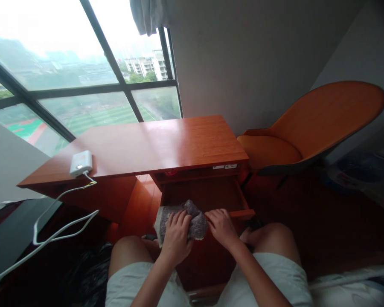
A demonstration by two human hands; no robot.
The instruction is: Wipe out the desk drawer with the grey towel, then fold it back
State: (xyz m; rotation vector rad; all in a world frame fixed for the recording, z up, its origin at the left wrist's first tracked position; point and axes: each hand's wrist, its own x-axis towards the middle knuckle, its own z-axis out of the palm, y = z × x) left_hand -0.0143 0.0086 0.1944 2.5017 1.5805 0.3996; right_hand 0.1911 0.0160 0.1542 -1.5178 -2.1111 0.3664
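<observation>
A grey cloth [195, 224] lies bunched on the front edge of an open wooden drawer [211, 194] under the desk. My left hand [176, 238] presses on the cloth with its fingers curled over it. Just to the right, my right hand [222, 227] rests on the drawer's front edge, its fingers touching the cloth's right side. I am seated with both knees in front of the drawer.
The reddish wooden desk [166, 145] stands under a large window. A white power adapter [81, 163] sits at its left end, its cable [60, 230] trailing down to the left. An orange chair [307, 132] stands at the right against the wall.
</observation>
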